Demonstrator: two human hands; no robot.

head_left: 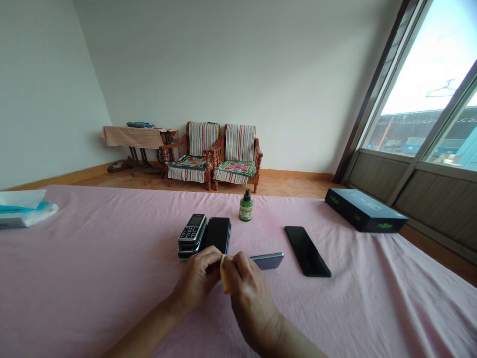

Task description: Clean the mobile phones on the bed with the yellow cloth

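Observation:
Both hands meet near the table's front middle over a grey smartphone (269,260) that sticks out to the right. My left hand (196,286) is curled at the phone's left end. My right hand (249,298) is closed on a small yellowish cloth (224,278) pressed against the phone. Just behind the hands lies a stack of keypad phones (192,233) beside a black smartphone (218,233). A small green bottle (246,206) stands upright further back.
A pink cloth (93,273) covers the table. Another black smartphone (307,250) lies to the right, and a black box (365,210) sits at the far right edge. A tissue pack (22,209) rests at far left. Two wooden chairs (214,154) stand against the wall.

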